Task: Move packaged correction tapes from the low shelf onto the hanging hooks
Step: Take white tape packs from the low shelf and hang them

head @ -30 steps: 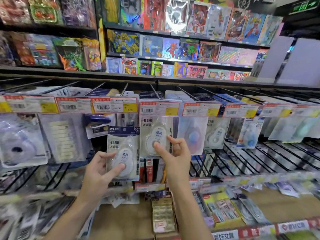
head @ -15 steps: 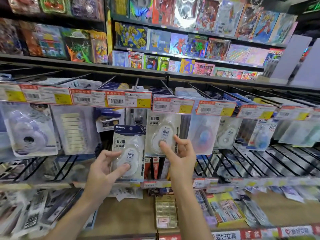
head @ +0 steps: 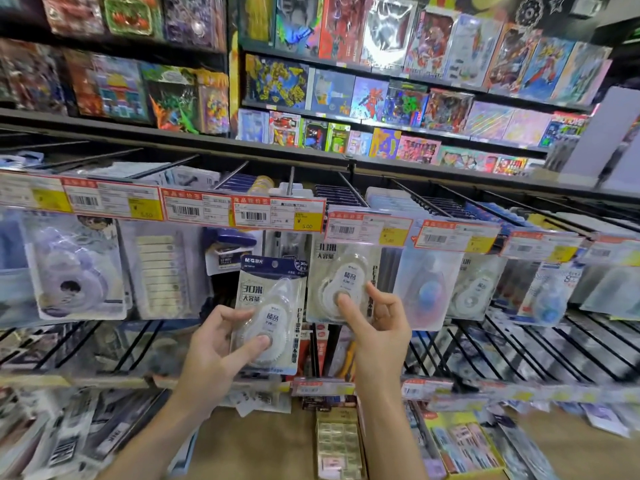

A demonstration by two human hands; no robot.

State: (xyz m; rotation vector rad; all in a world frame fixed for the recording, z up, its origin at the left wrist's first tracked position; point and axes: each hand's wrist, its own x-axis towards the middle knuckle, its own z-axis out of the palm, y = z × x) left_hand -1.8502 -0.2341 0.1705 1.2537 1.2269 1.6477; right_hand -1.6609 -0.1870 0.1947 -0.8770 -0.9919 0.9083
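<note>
Correction tapes — 2 clear blister packs, white dispensers — left hand (head: 214, 344) pinches one (head: 268, 317), right hand (head: 375, 327) pinches another (head: 341, 282).

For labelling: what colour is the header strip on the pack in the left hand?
Dark navy blue, head view.

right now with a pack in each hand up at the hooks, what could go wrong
1. The left hand holds its correction tape pack only by thumb and fingers at the lower part; it may slip while being threaded.
2. The price tags hide the hook tips, so the hang hole could miss.
3. The right hand pinches a pack on the hook beside crowded packs; a nudge might knock one off.
</note>
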